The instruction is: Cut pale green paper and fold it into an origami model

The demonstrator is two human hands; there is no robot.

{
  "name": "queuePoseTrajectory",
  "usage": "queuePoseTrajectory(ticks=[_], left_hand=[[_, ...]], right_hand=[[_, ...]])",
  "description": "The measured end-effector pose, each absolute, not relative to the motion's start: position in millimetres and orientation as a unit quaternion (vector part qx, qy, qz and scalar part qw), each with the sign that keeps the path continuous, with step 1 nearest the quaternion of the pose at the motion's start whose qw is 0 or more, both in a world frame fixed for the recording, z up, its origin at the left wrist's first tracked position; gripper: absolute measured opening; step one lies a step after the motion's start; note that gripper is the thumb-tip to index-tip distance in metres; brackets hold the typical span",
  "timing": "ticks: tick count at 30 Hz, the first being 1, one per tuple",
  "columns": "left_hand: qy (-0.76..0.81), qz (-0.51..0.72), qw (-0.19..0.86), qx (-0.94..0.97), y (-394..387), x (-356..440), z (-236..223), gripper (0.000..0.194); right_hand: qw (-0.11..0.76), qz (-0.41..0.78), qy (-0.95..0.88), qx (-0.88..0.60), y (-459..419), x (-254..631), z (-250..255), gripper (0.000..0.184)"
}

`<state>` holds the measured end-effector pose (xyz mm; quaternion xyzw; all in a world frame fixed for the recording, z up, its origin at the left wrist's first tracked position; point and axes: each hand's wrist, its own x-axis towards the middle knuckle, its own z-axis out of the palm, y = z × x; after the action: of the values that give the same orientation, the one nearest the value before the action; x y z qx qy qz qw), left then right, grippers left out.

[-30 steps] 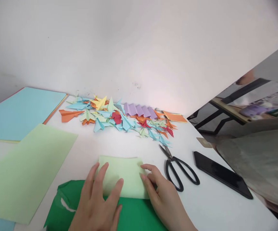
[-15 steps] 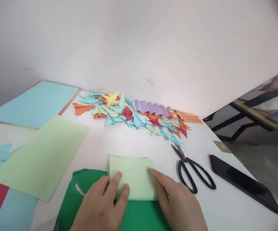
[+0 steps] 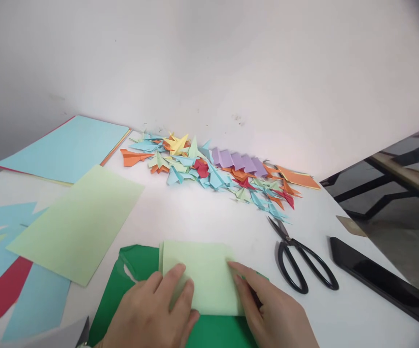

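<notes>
A folded sheet of light green paper (image 3: 202, 270) lies on a dark green sheet (image 3: 216, 333) in front of me. My left hand (image 3: 158, 307) grips its lower left part, fingers pressed on top and the thumb at the near edge. At the right edge of the folded paper, my right hand (image 3: 263, 299) pinches it between thumb and fingers. Two layers show slightly offset along the left edge. Beyond the right hand rest black-handled scissors (image 3: 298, 261), blades slightly apart. A larger light green sheet (image 3: 82, 224) lies to the left.
Along the wall spreads a heap of small folded paper planes (image 3: 195, 166), with a purple pleated row (image 3: 238, 162) among them. A stack of coloured paper (image 3: 67, 150) is at the back left. Blue and red scraps (image 3: 6, 290) lie near left. A long black object (image 3: 383, 285) is at right.
The folded paper has shifted slightly nearer to me, and its left layers show more offset. The left thumb now shows at the near edge. The whole view has swung slightly left.
</notes>
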<state>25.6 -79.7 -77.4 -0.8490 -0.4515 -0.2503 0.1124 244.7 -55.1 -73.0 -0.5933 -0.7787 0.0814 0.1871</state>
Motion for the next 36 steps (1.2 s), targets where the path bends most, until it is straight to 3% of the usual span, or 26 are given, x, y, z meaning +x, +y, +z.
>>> queuePoseTrajectory(ticks=[5,11,20,30,36], left_hand=[[-0.446,-0.205,0.109,-0.864,-78.5,21.1,-74.7,0.024],[-0.427,-0.205,0.163,-0.865,-60.6,22.0,-67.4,0.031],[-0.455,-0.202,0.162,-0.852,-53.7,30.4,-67.4,0.026],[-0.401,-0.215,0.141,-0.879,-43.3,43.1,-82.7,0.031],[-0.372,-0.223,0.125,-0.892,-39.8,38.6,-78.4,0.030]], right_hand=[[0.192,0.089,-0.776,-0.594,-57.5,251.2,-78.6,0.028],[0.260,0.066,-0.730,-0.629,-48.5,246.5,-79.3,0.033],[0.286,0.099,-0.716,-0.629,-34.7,241.0,-78.3,0.037],[0.307,0.196,-0.733,-0.575,-5.2,247.7,-77.4,0.033],[0.318,0.134,-0.730,-0.590,-10.1,258.2,-75.5,0.035]])
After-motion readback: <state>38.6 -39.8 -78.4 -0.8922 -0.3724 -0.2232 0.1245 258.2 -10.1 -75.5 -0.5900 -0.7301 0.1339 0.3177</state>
